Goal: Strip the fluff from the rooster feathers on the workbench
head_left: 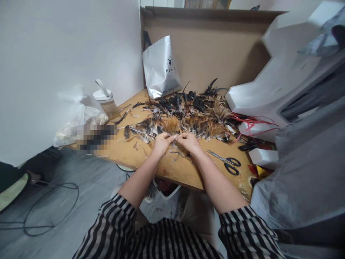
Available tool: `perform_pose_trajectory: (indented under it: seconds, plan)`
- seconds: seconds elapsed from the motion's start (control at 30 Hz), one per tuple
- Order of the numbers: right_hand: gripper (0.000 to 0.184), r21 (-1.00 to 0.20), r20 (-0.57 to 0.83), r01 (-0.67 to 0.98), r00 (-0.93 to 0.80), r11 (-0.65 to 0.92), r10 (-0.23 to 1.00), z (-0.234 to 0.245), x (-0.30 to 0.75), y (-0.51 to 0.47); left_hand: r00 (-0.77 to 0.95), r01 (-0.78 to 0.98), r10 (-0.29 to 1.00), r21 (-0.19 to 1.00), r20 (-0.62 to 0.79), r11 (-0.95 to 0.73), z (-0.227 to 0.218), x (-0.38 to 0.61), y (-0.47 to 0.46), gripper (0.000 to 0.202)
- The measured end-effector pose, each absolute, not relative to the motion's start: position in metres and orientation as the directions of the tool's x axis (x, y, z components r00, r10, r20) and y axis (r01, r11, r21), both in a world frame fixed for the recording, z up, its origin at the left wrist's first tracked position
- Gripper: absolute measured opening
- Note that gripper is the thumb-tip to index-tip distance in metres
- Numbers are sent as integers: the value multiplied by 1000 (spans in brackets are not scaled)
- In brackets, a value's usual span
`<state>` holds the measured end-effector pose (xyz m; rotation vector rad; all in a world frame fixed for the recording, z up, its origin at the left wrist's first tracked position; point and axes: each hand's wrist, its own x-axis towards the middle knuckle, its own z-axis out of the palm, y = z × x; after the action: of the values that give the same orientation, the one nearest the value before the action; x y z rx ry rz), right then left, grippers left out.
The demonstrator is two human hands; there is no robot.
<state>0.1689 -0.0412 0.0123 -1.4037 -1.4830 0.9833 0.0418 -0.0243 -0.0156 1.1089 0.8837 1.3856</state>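
My left hand (pixel 162 142) and my right hand (pixel 190 143) meet over the wooden table, thumbs and fingertips pinched together. Whatever lies between the fingertips is too small to make out. Just beyond them spreads a row of brown and orange feathers (pixel 199 124) with pale, fluffy bases. Behind that row is a second bank of black and dark brown feathers (pixel 175 102). Loose feather bits lie on the tabletop below my fingers. To the right of my right hand rests a pair of black-handled scissors (pixel 226 162), its blades partly apart and untouched.
A silver bag (pixel 161 68) stands at the back against a cardboard panel (pixel 215 46). A lidded bottle (pixel 106 102) and a clear plastic bag (pixel 78 122) are at left. Red cords (pixel 250 124) and white foam (pixel 248 97) border the right. A white bin (pixel 167 190) sits below the table edge.
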Motion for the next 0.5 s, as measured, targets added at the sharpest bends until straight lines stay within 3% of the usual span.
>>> perform_pose_trajectory:
  seconds: [0.17,0.5]
  plan:
    - [29,-945,60,317,-75,81,995,17,164,-47,-60,-252,981,949,182,-191,-20,41,-20,28]
    - [29,-998,15,63,-95,21,995,19,161,-49,-102,-286,987,947,124,-148,-14,43,-23,25]
